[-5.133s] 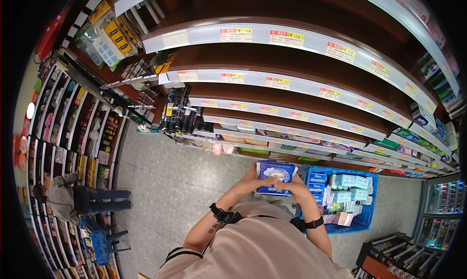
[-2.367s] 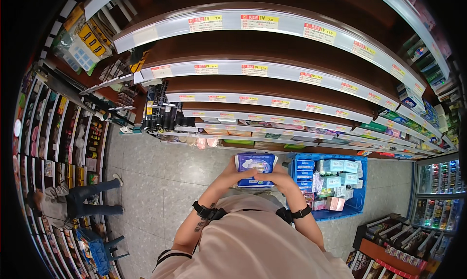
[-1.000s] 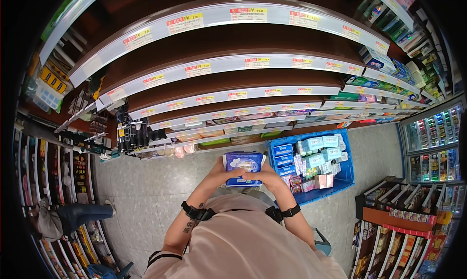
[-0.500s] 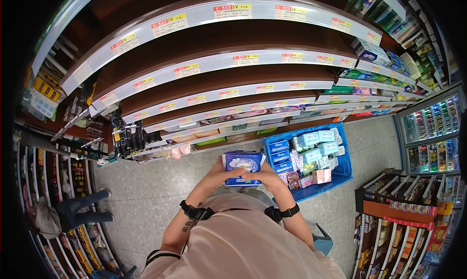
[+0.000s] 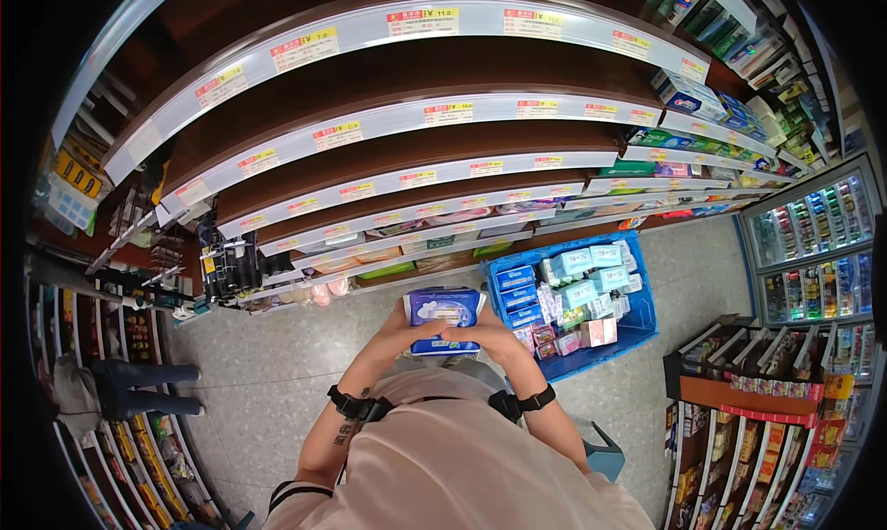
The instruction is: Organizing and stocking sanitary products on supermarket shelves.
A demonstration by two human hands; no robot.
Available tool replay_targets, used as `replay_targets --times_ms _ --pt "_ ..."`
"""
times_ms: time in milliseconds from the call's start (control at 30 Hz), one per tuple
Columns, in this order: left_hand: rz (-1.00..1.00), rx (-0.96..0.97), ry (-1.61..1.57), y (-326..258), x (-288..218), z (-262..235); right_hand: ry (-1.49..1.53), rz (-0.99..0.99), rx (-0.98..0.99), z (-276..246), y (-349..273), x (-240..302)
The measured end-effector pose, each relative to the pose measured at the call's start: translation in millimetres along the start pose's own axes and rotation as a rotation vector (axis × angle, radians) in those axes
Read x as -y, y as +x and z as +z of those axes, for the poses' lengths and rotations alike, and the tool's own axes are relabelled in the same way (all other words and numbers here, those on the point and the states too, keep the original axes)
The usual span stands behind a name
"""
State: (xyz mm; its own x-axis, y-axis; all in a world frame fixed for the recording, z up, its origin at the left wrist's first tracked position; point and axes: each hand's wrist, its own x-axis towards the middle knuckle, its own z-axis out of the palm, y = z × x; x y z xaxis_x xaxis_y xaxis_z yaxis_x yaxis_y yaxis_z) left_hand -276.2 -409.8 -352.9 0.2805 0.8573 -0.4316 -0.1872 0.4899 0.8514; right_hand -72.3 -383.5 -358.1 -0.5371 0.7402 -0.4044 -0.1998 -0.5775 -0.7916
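In front of my body I hold a purple-blue soft packet that looks like a sanitary pad pack. My left hand closes on its left side, and my right hand closes on its right side. Both thumbs meet across the front of it. Below the thumbs a blue packaged part shows, and I cannot tell whether it is a second packet. To the right on the floor stands a blue crate holding blue packs, light-blue packs and a pink box.
Ahead rise brown shelves with white label edges, goods showing on the lower tiers and the right. A person in dark trousers is at the left aisle. A drinks fridge and a snack rack stand right. A grey-green stool is near my right elbow.
The whole view has shifted a little, so shelves and crate appear further left. Both hands keep hold of the packet, which is tilted slightly differently.
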Motion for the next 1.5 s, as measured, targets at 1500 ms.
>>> replay_targets --times_ms 1500 --pt "-0.023 -0.01 -0.001 -11 0 4 0.004 -0.012 0.013 -2 -4 -12"
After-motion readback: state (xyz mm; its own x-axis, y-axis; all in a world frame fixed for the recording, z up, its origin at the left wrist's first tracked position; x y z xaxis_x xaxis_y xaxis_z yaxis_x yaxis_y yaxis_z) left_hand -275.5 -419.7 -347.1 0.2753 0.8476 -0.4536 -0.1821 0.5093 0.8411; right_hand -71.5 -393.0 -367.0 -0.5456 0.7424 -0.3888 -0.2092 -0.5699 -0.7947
